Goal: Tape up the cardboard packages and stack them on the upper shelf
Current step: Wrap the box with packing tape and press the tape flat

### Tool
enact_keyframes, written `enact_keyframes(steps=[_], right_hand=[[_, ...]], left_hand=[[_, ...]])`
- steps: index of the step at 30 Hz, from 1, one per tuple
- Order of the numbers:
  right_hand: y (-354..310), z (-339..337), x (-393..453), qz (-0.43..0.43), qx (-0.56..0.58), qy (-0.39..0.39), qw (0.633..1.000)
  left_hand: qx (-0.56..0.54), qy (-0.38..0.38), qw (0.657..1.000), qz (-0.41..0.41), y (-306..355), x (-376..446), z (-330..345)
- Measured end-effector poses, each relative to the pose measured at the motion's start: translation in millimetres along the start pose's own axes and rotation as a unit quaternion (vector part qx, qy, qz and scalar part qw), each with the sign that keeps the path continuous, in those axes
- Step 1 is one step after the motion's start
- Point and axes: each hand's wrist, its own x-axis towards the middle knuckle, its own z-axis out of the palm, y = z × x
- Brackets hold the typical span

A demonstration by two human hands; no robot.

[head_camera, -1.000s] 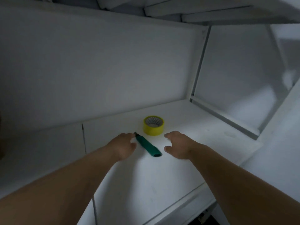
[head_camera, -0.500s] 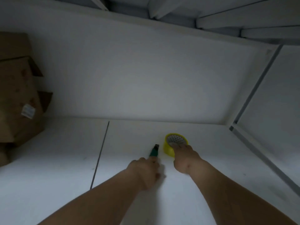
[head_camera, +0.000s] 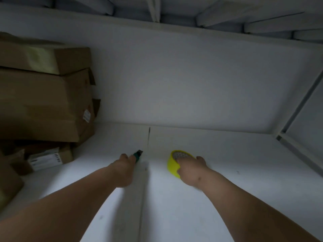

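a: what's on the far left?
b: cardboard packages (head_camera: 45,103) stacked on the white shelf (head_camera: 227,198).
a: and the hands?
b: left hand (head_camera: 125,169) curls around a green cutter (head_camera: 138,154). just right of it, the right hand (head_camera: 190,169) grips the yellow tape roll (head_camera: 173,165), fingers over its top.

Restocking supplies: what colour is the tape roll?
Yellow; the tape roll under the right hand shows in the head view.
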Motion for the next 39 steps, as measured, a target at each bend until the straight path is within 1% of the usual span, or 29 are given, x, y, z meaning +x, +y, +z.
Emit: enact_keyframes(steps=[4,6,8,10,12,13,15,17,18,19,20,22,25,30,35,37,39], right_hand=[[-93,-6,1,-0.049,0.012,0.006,0.999],[-142,-6,0,-0.052,0.025,0.009,0.998],[-184,-5,0,-0.046,0.037,0.016,0.998],[-220,-3,2,-0.034,0.054,0.017,0.998],[-248,1,4,-0.029,0.062,0.011,0.998],[-259,3,4,-0.027,0.063,0.004,0.998],[-275,6,2,-0.014,0.064,-0.006,0.998],[-280,6,0,0.004,0.074,-0.006,0.997],[-283,5,-1,0.013,0.076,-0.004,0.997],[-286,5,-2,0.022,0.079,-0.001,0.997],[-287,5,-5,0.028,0.084,0.002,0.996],[-290,3,-14,0.039,0.11,0.019,0.993],[-292,0,-31,0.041,0.17,0.071,0.982],[-305,-4,-70,0.039,0.27,0.126,0.954],[-329,-17,-114,0.025,0.343,0.168,0.924],[-342,-26,-131,0.023,0.385,0.188,0.903],[-355,-35,-143,0.026,0.436,0.205,0.876]], left_hand=[[0.002,0.016,0.999,-0.029,-82,-28,-16],[0.007,0.012,0.999,-0.036,-120,-40,-15],[-0.001,0.012,1.0,-0.026,-150,-53,-13],[-0.048,0.009,0.999,-0.018,-176,-60,-5],[-0.128,0.011,0.991,-0.04,-195,-58,4],[-0.135,0.015,0.99,-0.045,-203,-59,7],[-0.107,0.044,0.992,-0.04,-214,-59,14],[-0.112,0.032,0.993,-0.021,-212,-60,13],[-0.145,0.018,0.989,-0.01,-209,-66,10],[-0.156,0.019,0.988,0.003,-204,-75,4],[-0.19,0.034,0.981,0.007,-201,-82,-2],[-0.248,0.035,0.968,0.004,-196,-93,-12],[-0.266,0.057,0.961,0.04,-191,-115,-28],[-0.304,0.082,0.944,0.098,-183,-170,-48],[-0.305,0.086,0.942,0.108,-195,-212,-55],[-0.309,0.099,0.939,0.112,-206,-224,-61],[-0.313,0.13,0.932,0.131,-218,-237,-76]])
